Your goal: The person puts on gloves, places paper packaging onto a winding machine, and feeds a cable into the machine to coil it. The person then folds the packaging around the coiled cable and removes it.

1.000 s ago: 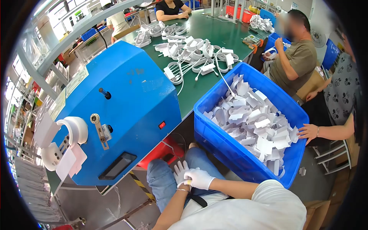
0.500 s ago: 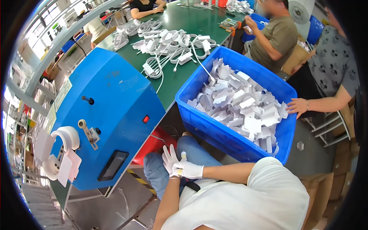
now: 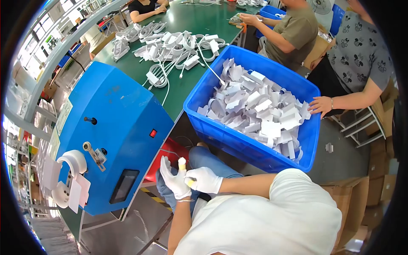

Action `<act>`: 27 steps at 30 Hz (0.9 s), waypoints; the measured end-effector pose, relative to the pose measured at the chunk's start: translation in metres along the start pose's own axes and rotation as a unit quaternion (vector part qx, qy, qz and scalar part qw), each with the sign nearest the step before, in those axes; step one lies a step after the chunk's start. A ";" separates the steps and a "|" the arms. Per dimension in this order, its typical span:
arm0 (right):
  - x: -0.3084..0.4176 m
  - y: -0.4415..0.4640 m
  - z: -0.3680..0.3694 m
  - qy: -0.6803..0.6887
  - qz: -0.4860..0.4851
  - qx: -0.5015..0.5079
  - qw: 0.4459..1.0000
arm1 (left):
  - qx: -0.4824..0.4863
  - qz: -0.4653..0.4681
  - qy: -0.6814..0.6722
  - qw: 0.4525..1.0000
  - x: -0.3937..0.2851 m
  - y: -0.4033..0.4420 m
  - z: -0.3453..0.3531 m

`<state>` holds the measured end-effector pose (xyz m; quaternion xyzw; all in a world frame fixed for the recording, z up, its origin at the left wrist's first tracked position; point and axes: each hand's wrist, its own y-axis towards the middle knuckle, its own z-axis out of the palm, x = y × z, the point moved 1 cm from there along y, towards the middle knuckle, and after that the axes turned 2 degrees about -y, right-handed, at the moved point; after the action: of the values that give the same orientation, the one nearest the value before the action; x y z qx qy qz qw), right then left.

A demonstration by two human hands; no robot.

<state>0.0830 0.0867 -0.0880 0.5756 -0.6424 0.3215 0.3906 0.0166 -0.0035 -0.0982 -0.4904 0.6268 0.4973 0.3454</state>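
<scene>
Both my hands wear white gloves and are held together above my lap. My left hand (image 3: 176, 180) has its fingers spread, with yellow wrapping on the raised thumb, and nothing shows in it. Against its palm side, my right hand (image 3: 205, 180) has its fingers curled together; yellow shows at a fingertip, and what they pinch, if anything, is too small to name. In front of my hands is a blue machine (image 3: 114, 123) with a white roll (image 3: 75, 161). A blue bin (image 3: 250, 155) full of white folded pieces (image 3: 255, 102) stands beyond my right arm.
White coiled cables (image 3: 170, 46) lie on the green table (image 3: 199, 21). One person's hand (image 3: 321, 105) rests on the bin's right rim. Another person (image 3: 293, 34) sits behind the bin. A red stool (image 3: 175, 151) is under the table edge; cardboard boxes (image 3: 348, 191) stand at right.
The view has shifted, so the bin and machine sit further left. My hands have risen, the left thumb now stands up, and the right hand has slid from the left wrist toward the thumb.
</scene>
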 end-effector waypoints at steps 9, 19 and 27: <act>-0.019 0.036 0.024 0.031 -0.042 0.125 0.991 | 0.158 -0.456 -0.359 0.799 0.028 0.018 0.004; -0.087 0.133 -0.200 -0.294 0.115 -0.310 0.897 | 0.172 -0.013 0.074 0.982 0.065 0.026 -0.085; -0.172 0.149 -0.287 -0.421 0.272 -0.129 0.856 | 0.176 -0.075 0.002 0.981 0.001 0.008 -0.076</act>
<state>-0.0211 0.4376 -0.0928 0.4028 -0.9122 0.0562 0.0503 0.0126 -0.0765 -0.0770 -0.4687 0.6667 0.3504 0.4617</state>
